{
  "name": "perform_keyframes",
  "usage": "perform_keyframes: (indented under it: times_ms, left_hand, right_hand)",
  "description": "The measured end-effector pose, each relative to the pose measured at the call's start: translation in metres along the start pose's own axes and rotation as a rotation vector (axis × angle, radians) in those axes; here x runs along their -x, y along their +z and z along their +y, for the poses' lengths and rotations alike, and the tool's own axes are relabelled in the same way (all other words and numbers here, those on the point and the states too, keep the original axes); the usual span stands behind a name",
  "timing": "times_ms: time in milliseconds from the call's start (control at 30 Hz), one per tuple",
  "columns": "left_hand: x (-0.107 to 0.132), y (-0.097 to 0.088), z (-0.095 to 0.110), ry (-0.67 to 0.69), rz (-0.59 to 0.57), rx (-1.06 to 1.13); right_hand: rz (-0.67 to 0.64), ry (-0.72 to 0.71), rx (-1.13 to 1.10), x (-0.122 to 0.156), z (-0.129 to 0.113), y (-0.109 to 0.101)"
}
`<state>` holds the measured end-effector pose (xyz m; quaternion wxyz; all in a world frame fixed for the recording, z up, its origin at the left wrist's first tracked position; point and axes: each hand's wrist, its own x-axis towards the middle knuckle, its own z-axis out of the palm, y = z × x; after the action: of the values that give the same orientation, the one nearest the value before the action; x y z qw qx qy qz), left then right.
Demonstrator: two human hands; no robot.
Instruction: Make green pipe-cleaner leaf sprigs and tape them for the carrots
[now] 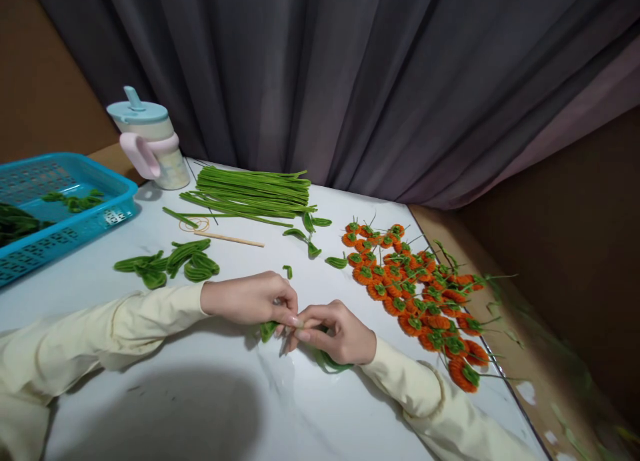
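My left hand (255, 299) and my right hand (345, 334) meet fingertip to fingertip above the white table. From under the left fingers shows a green pipe-cleaner leaf (268, 331), pinched there. A green pipe cleaner (331, 363) curves out below my right hand, whose thumb and forefinger are closed; the point where both pinches meet is mostly hidden. A small bent green piece (287, 271) lies just beyond the hands. Finished looped leaves (193, 259) are heaped past my left forearm, and a single leaf (336, 262) lies past my right hand.
A bundle of green pipe cleaners (255, 189) lies at the back, near a wooden stick (230, 239) and rubber bands (194, 225). Orange pipe-cleaner fruits (410, 324) spread along the right edge. A blue basket (120, 204) and a lidded cup (173, 167) stand left.
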<state>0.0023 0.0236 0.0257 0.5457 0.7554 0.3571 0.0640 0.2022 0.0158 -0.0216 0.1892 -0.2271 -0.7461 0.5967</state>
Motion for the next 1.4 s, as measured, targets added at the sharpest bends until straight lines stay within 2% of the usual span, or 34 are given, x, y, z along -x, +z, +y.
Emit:
perform_keyframes:
  times_ms: [233,400,533,767,967,1167,1300,1400]
  left_hand:
    - [0.000,0.001,-0.001,0.078,-0.003,-0.211]
    - [0.002,0.003,0.005,0.177,0.077,-0.345]
    - [0.003,0.006,0.005,0.247,0.095,-0.412]
    - [0.007,0.009,0.007,0.280,0.035,-0.568]
    - [0.002,0.007,-0.001,0.425,0.003,-0.494]
    - [-0.002,0.004,-0.007,0.455,0.013,-0.377]
    - [-0.001,0.005,-0.007,0.453,0.026,-0.433]
    - [0.001,0.006,-0.005,0.455,0.043,-0.529]
  right_hand:
    - [0.007,0.072,-0.096,-0.001,-0.004,0.001]
    - [0.086,0.128,-0.246,-0.002,-0.002,0.005]
    - [0.055,0.155,-0.380,-0.003,0.001,0.004]
    - [-0.035,0.186,-0.440,-0.004,0.003,-0.001]
    - [-0.100,0.136,-0.479,-0.003,0.000,-0.005]
    - [-0.129,0.076,-0.489,-0.003,-0.002,-0.008]
    - [-0.092,0.059,-0.457,-0.002,0.004,-0.005]
    - [-0.056,0.047,-0.348,-0.001,0.007,-0.002]
